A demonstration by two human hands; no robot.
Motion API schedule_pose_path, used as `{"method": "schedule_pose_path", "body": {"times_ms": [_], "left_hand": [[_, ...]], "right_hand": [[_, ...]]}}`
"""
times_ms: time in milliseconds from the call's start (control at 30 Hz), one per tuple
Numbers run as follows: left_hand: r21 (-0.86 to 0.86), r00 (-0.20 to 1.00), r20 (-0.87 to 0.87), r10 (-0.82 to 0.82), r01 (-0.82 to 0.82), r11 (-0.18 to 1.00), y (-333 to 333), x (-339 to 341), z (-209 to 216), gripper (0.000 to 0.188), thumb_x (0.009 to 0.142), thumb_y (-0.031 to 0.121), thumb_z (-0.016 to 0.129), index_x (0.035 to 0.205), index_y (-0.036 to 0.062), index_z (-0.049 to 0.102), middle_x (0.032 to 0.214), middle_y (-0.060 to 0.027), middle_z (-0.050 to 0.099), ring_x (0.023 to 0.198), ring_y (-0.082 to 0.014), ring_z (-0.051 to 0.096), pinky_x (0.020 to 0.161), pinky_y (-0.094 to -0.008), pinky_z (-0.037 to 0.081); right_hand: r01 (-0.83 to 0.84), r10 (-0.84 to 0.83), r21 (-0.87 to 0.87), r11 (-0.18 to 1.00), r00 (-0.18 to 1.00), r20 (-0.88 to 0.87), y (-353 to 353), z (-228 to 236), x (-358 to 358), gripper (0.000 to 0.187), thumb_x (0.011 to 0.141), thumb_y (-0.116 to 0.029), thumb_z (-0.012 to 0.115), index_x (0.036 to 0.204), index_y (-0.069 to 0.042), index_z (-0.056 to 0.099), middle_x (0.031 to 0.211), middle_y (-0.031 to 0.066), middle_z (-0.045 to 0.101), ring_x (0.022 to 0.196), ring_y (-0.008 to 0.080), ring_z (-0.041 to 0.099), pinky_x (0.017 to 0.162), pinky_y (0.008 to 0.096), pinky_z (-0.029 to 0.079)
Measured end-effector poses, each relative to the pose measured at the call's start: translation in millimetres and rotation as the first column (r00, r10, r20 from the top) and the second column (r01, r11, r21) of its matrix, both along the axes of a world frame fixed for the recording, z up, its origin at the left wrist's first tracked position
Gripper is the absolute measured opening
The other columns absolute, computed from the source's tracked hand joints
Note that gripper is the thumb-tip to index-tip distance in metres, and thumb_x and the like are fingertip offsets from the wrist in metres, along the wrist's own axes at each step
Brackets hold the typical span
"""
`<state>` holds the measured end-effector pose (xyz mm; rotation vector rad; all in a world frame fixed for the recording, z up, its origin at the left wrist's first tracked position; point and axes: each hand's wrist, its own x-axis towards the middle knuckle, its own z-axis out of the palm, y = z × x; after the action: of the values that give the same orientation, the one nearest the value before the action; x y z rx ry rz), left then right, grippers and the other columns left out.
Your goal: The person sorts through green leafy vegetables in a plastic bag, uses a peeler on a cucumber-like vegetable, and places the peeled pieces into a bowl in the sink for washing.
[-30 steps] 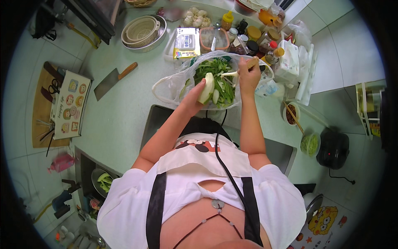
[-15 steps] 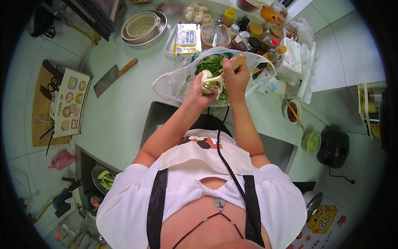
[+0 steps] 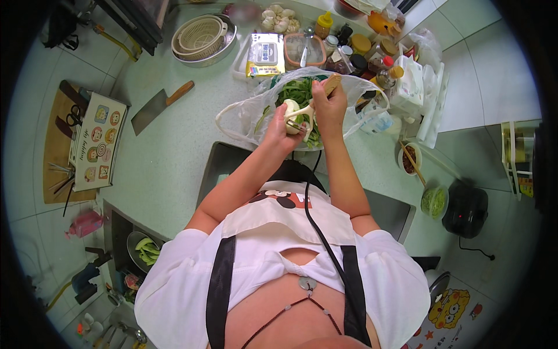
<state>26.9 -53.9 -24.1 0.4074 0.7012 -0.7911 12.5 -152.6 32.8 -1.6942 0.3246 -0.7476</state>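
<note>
Over a white plastic bag [image 3: 233,120] on the counter, my left hand [image 3: 279,132] is closed round a pale whitish-green vegetable piece [image 3: 292,107], whose kind I cannot make out. My right hand [image 3: 330,110] grips a Y-shaped peeler [image 3: 307,110] with a cream head and a tan handle end sticking out above the fist. The peeler's head lies across the vegetable, at or against its surface. Beneath both hands, green leaves and peelings [image 3: 295,90] fill the mouth of the bag.
A cleaver [image 3: 150,112] lies on the counter to the left. Colanders in a metal bowl [image 3: 210,61], garlic [image 3: 280,22], a lidded container [image 3: 314,53] and several jars [image 3: 360,42] line the back. On the right stand a small bowl [image 3: 409,166] with chopsticks and a tub of chopped greens [image 3: 433,202].
The peeler and my right hand have shifted very slightly to the left across the vegetable. My left hand stays nearly in place, still holding the piece.
</note>
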Motion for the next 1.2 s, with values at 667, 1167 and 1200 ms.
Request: {"method": "schedule_pose_path", "body": {"times_ms": [667, 1167, 1200], "left_hand": [[0.044, 0.988, 0.152, -0.035, 0.028, 0.999, 0.5, -1.6, 2.5, 0.027, 0.080, 0.038, 0.055, 0.098, 0.0179, 0.052, 0.090, -0.0004, 0.055, 0.079, -0.0161, 0.052, 0.060, -0.0306, 0.045], [0.015, 0.940, 0.290, -0.179, 0.183, 0.983, 10.7, 3.7, 0.2, 0.032, 0.088, 0.041, 0.036, 0.099, 0.0150, 0.050, 0.089, -0.0028, 0.054, 0.077, -0.0192, 0.052, 0.060, -0.0322, 0.042], [-0.012, 0.944, 0.290, -0.160, 0.171, 0.985, 10.2, 2.9, 3.5, 0.032, 0.088, 0.041, 0.036, 0.099, 0.0147, 0.050, 0.088, -0.0030, 0.055, 0.076, -0.0189, 0.052, 0.060, -0.0315, 0.043]], "right_hand": [[-0.082, 0.090, 0.236, 0.968, 0.996, -0.020, -26.5, -6.1, 3.7, 0.014, 0.079, -0.018, 0.059, 0.074, -0.010, 0.049, 0.062, -0.0054, 0.043, 0.050, 0.0025, 0.037, 0.044, 0.0176, 0.029], [-0.034, 0.033, 0.229, 0.973, 0.999, 0.010, -19.5, 7.6, -8.9, 0.016, 0.078, -0.015, 0.059, 0.074, -0.004, 0.048, 0.064, -0.0007, 0.049, 0.057, 0.0061, 0.044, 0.051, 0.0220, 0.037], [-0.065, 0.062, 0.230, 0.971, 0.998, 0.019, -15.6, 8.0, -10.3, 0.016, 0.078, -0.015, 0.059, 0.074, -0.004, 0.049, 0.065, -0.0005, 0.049, 0.057, 0.0064, 0.045, 0.051, 0.0222, 0.038]]}}
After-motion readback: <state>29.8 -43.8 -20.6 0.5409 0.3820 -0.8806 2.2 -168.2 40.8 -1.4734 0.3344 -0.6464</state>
